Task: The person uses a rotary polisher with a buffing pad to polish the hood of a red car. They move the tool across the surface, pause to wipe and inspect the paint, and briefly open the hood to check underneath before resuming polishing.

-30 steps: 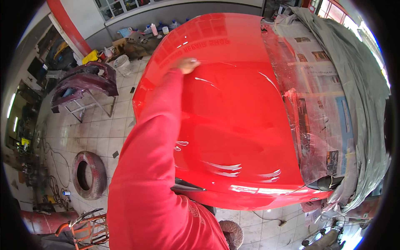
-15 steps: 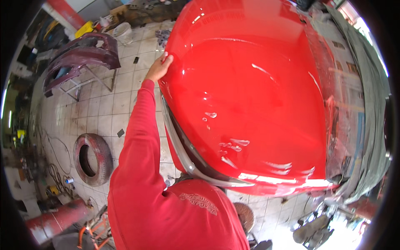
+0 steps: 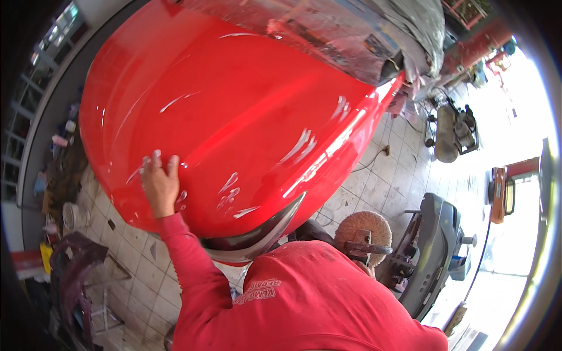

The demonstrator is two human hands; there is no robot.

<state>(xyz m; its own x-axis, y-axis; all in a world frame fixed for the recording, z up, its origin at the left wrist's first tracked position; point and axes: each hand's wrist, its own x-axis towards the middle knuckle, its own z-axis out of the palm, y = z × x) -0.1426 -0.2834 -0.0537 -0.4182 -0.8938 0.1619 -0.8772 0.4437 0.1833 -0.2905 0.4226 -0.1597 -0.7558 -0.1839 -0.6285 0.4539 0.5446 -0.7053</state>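
Head view: white bucket (image 3: 75, 216), contents unclear, left hand (image 3: 160, 185) on hood (image 3: 234, 111).

A plain red long-sleeved top (image 3: 328, 298) covers the torso and shoulders. Pale outlined lettering (image 3: 260, 291), in short stacked lines, marks the left side of the chest. The left sleeve (image 3: 190, 257), the same red, runs to the wrist and bunches into creases along the forearm. The left hand (image 3: 160, 186) is gloveless, with whitish residue on its fingertips (image 3: 157, 153).

Left arm (image 3: 186, 245) reaches forward (somewhat bent), fingers (image 3: 157, 162) spread.
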